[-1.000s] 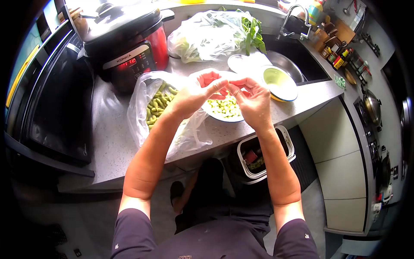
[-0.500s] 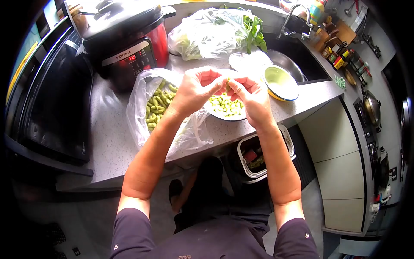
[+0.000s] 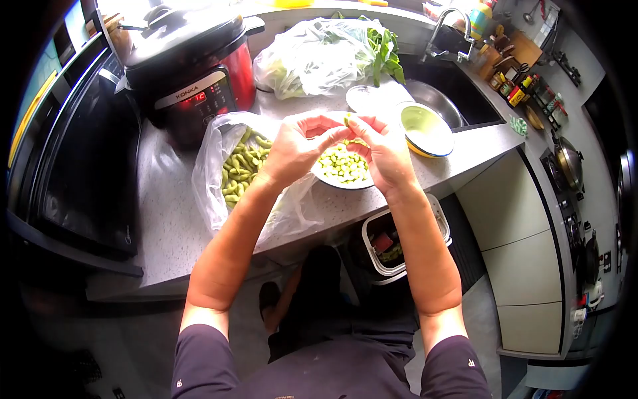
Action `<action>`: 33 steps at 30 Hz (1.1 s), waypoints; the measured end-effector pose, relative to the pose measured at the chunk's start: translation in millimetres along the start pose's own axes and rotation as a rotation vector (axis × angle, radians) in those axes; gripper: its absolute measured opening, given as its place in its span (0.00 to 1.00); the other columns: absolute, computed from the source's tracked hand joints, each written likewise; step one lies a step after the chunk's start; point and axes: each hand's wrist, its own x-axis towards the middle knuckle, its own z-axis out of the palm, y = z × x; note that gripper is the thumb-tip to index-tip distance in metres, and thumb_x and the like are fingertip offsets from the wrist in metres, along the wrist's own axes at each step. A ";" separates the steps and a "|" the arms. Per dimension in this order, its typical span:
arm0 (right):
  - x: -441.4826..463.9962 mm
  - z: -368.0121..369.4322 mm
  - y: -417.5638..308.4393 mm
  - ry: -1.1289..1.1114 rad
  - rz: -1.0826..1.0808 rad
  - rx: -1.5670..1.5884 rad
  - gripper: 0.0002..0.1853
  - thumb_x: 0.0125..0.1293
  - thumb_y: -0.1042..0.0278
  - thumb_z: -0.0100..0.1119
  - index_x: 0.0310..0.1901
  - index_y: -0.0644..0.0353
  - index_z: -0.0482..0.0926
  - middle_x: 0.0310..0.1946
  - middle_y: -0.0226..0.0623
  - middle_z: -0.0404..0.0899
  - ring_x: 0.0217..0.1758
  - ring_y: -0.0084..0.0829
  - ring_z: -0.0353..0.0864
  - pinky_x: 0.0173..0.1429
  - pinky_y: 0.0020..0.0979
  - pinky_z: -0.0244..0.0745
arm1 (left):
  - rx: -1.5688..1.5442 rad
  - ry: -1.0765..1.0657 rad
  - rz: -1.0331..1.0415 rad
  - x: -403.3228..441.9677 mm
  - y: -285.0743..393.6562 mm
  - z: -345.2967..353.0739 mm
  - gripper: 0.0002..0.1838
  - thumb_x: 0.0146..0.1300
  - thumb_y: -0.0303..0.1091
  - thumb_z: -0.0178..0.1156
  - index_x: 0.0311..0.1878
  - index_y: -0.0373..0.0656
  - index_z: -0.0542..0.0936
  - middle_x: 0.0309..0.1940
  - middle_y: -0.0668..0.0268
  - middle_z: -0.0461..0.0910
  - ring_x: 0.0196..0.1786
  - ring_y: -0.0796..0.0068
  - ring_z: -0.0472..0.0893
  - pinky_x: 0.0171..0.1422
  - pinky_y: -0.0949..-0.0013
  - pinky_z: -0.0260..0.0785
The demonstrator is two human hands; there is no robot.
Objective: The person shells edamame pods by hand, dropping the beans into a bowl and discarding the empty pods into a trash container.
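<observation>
My left hand [image 3: 297, 145] and my right hand [image 3: 387, 151] meet above a bowl [image 3: 344, 187] of shelled green soybeans [image 3: 345, 165]. Between their pinched fingertips is a green soybean pod [image 3: 347, 120], mostly covered by the fingers. To the left of the bowl, a clear plastic bag [image 3: 208, 163] lies open, with many whole pods [image 3: 240, 174] inside. My left forearm passes over part of the bag. The far side of the bowl is hidden behind my hands.
A yellow-and-white bowl [image 3: 426, 130] stands right of my hands, near the sink [image 3: 482, 96]. Behind are a white lid-like disc [image 3: 366, 99] and bagged leafy greens [image 3: 319, 56]. A red-and-black cooker [image 3: 193, 80] is at left. Below the counter edge sits an open bin [image 3: 441, 223].
The whole view has shifted slightly. My hands stay together over the bowl, still pinching the pod, with only small finger movements.
</observation>
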 end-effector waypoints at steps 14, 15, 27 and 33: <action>10.1 -7.4 17.9 -0.026 0.072 0.123 0.11 0.73 0.72 0.62 0.52 0.68 0.82 0.44 0.38 0.85 0.46 0.28 0.86 0.54 0.30 0.86 | -0.072 0.047 -0.140 3.3 -21.1 -5.5 0.09 0.69 0.31 0.68 0.46 0.35 0.86 0.41 0.62 0.88 0.44 0.79 0.85 0.54 0.73 0.78; 11.5 -8.0 19.7 -0.023 0.078 0.128 0.11 0.73 0.71 0.62 0.52 0.68 0.82 0.44 0.38 0.85 0.46 0.28 0.86 0.53 0.30 0.86 | -0.062 0.050 -0.144 3.7 -20.9 -5.7 0.09 0.69 0.31 0.68 0.46 0.34 0.86 0.41 0.62 0.88 0.44 0.79 0.85 0.54 0.73 0.78; 9.7 -2.0 25.0 0.108 -0.172 -0.325 0.08 0.71 0.76 0.63 0.46 0.71 0.83 0.36 0.39 0.86 0.36 0.26 0.86 0.43 0.27 0.85 | 0.099 0.107 -0.032 3.7 -11.7 4.3 0.14 0.70 0.35 0.68 0.51 0.33 0.85 0.40 0.62 0.88 0.43 0.79 0.85 0.51 0.71 0.79; -2.1 8.6 15.8 0.117 -0.209 -0.338 0.07 0.72 0.76 0.63 0.47 0.72 0.83 0.37 0.39 0.86 0.35 0.24 0.86 0.42 0.24 0.84 | 0.010 0.068 -0.155 4.9 -13.4 -3.9 0.15 0.69 0.37 0.69 0.50 0.34 0.85 0.39 0.63 0.88 0.42 0.79 0.85 0.50 0.72 0.80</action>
